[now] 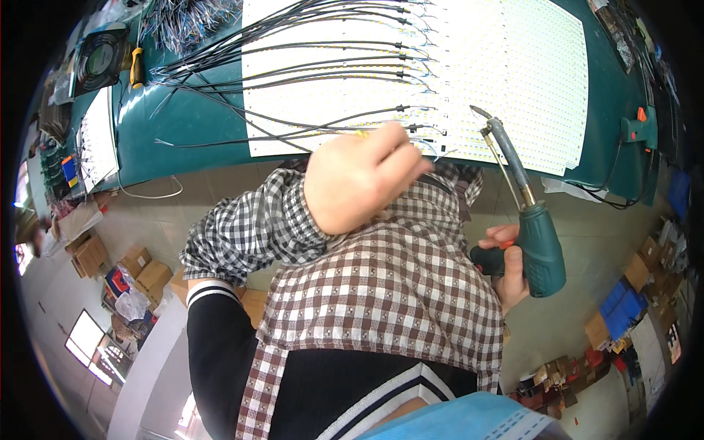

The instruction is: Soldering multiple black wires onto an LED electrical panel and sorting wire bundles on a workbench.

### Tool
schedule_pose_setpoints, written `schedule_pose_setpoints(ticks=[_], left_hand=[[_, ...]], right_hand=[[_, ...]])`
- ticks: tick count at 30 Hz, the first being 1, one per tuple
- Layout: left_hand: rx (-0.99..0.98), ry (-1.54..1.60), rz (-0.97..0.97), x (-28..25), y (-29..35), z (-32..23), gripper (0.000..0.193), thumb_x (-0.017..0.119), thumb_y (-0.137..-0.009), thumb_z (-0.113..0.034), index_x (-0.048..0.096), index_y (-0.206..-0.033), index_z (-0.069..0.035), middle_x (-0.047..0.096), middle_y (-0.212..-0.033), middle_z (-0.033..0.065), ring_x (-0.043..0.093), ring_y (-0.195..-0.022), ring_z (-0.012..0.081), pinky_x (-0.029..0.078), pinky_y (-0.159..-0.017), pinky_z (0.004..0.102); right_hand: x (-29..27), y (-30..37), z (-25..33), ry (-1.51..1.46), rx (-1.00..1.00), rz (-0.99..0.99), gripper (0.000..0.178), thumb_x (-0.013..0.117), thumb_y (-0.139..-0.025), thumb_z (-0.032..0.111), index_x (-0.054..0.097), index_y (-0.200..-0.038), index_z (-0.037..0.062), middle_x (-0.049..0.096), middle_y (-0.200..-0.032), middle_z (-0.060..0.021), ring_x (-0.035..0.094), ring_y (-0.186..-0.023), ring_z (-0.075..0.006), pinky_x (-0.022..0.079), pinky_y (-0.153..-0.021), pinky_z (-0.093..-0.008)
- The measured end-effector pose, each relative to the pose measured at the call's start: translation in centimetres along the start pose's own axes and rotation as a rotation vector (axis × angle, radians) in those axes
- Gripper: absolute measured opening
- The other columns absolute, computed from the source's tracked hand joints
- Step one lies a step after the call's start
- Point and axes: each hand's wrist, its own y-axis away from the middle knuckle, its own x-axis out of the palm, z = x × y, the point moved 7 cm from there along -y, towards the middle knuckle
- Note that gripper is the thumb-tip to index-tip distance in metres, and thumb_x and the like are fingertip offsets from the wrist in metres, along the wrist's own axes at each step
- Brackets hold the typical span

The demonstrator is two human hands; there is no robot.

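My right hand [511,277] is wrapped round the handle of a dark green soldering gun [543,253]. Its thin metal tip points up and left, over the lower part of a white LED board panel [513,88]. My left hand [367,176] is closed at the panel's near edge, fingertips pressed together. Whatever those fingers pinch is hidden; thin wire ends show just beside them. Black cables [315,75] lie in a row across the panel, their stripped ends toward its middle. One lower cable [220,141] runs in toward my left hand.
The green-topped table [176,139] bears a bundle of wires [187,26], a black fan [101,61], a yellow-handled screwdriver [136,68] and a smaller board [97,139] at the left. A green tool with an orange part [640,128] lies at the right. Boxes [150,282] stand on the floor.
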Motion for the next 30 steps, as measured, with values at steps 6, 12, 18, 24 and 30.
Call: schedule_pose_setpoints(ticks=[6, 12, 18, 24, 30], left_hand=[[0.149, -0.124, -0.002, 0.4, -3.4, 1.3, 0.018, 0.065, -0.067, -0.007, 0.056, -0.082, -0.009, 0.053, -0.077, 0.0031, 0.053, -0.072, 0.0216, 0.042, -0.058, 0.0325], [0.081, -0.109, -0.137, -0.2, -3.0, 1.2, 0.012, 0.065, -0.072, -0.011, 0.057, -0.081, -0.012, 0.05, -0.074, -0.0001, 0.051, -0.072, 0.0198, 0.037, -0.064, 0.0331], [0.149, -0.209, -0.152, -0.2, -2.8, 0.3, 0.019, 0.067, -0.066, -0.012, 0.058, -0.082, -0.015, 0.049, -0.074, -0.0033, 0.052, -0.077, 0.017, 0.034, -0.07, 0.0348], [0.086, -0.131, -0.087, 0.5, -3.0, 1.2, 0.018, 0.067, -0.064, -0.009, 0.057, -0.079, -0.013, 0.049, -0.07, -0.0022, 0.052, -0.073, 0.0167, 0.035, -0.068, 0.0303], [-0.098, 0.282, -0.118, 1.1, -3.1, 3.3, 0.009, 0.064, -0.066, -0.006, 0.057, -0.071, -0.007, 0.052, -0.063, 0.0033, 0.052, -0.059, 0.0175, 0.04, -0.054, 0.0291]], right_hand=[[-0.4, 0.2, -0.3, -0.047, 0.001, -0.009, 0.031, 0.055, -0.086, 0.022, 0.052, -0.097, -0.0073, 0.056, -0.09, -0.0183, 0.059, -0.072, -0.0215, 0.05, -0.067, -0.0315], [-0.7, 0.2, -0.6, -0.123, 0.013, -0.093, 0.033, 0.06, -0.082, 0.019, 0.053, -0.098, -0.0087, 0.058, -0.092, -0.0199, 0.06, -0.073, -0.0229, 0.051, -0.065, -0.0315], [-0.5, 0.3, -0.6, -0.033, 0.032, 0.005, 0.037, 0.052, -0.089, 0.027, 0.049, -0.106, -0.0058, 0.055, -0.099, -0.0191, 0.058, -0.073, -0.021, 0.05, -0.066, -0.0316], [-0.6, 0.5, -1.1, -0.035, 0.037, -0.02, 0.037, 0.052, -0.089, 0.027, 0.048, -0.108, -0.0046, 0.055, -0.102, -0.0187, 0.058, -0.076, -0.0208, 0.05, -0.067, -0.0319], [-0.6, 0.7, -1.3, -0.018, 0.05, 0.005, 0.036, 0.05, -0.09, 0.026, 0.047, -0.11, -0.0038, 0.055, -0.104, -0.0182, 0.059, -0.078, -0.02, 0.05, -0.069, -0.0316]])
